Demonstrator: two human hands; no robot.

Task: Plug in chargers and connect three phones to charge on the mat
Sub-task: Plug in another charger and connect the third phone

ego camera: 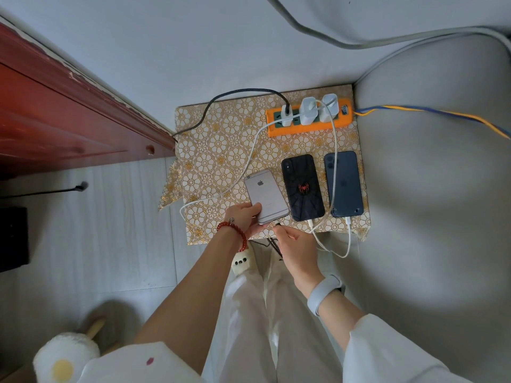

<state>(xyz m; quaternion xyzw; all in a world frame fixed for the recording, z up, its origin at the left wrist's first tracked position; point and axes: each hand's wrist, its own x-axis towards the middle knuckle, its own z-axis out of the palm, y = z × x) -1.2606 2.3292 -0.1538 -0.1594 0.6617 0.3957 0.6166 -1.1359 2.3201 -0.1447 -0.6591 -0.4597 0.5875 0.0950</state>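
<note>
Two of the three phones already lie face down on the mat [221,139] with white cables in their near ends: the black phone [302,187] with a red spider emblem and the dark blue phone [343,183] at the right. The step in hand is the third. The left hand [244,217] grips the silver phone [266,196] by its near corner, lifting that end, while the right hand [293,240] pinches a dark cable tip [277,224] just short of the port (not yet seated, as far as I can judge). Next the tip must line up squarely and push in. Three adapters sit in the orange power strip [309,117]. The only legible mark is the apple logo on the silver phone; no writing reads.
</note>
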